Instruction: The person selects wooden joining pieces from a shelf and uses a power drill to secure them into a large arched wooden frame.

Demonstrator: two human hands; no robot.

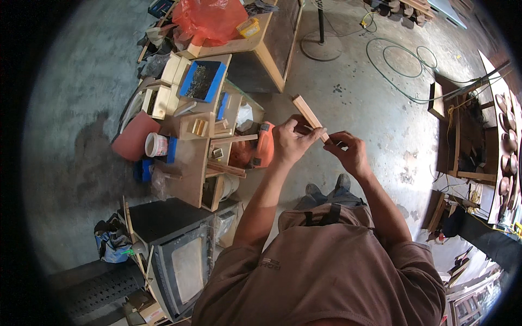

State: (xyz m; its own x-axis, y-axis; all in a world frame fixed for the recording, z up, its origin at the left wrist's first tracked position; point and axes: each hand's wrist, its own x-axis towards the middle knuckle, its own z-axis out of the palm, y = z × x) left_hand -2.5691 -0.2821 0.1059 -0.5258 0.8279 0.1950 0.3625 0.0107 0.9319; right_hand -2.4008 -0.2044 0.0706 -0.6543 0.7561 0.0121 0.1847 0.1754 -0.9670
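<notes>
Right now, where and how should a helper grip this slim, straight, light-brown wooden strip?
Probably by the far end of the wooden strip, coming from the far side, pinching its long flat sides: that end juts free, while your left hand holds it nearer you and your right hand is at the near end.

I can't see the stretch of the wooden strip [307, 112] behind the left fingers [314, 136]. The small pieces [200, 81] in the blue tray [218, 81] are too tiny for me to identify, and my view's top edge cuts into the red plastic bag [209, 20].
</notes>
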